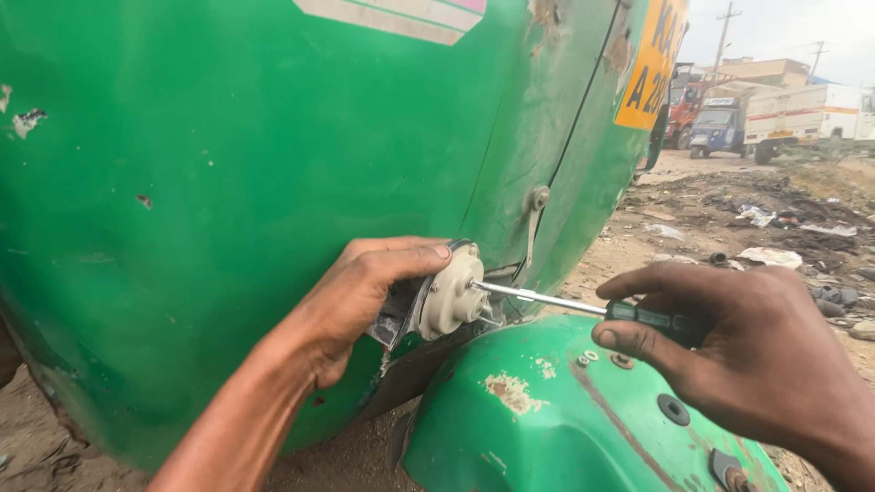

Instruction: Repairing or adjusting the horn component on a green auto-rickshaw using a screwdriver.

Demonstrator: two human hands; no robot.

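My left hand (357, 293) presses a round cream-coloured fitting (452, 293) against the lower edge of a green vehicle body (273, 164), thumb over its top. My right hand (749, 348) grips the dark handle of a screwdriver (583, 306). Its metal shaft runs left, and the tip meets the face of the fitting. Behind the fitting sits a dark bracket, partly hidden by my left fingers.
A green mudguard (556, 419) with chipped paint and bolts lies under my right hand. A yellow plate (653, 59) is fixed to the body's upper right. Dirt ground with litter (775, 228) stretches right; trucks (802, 114) stand far off.
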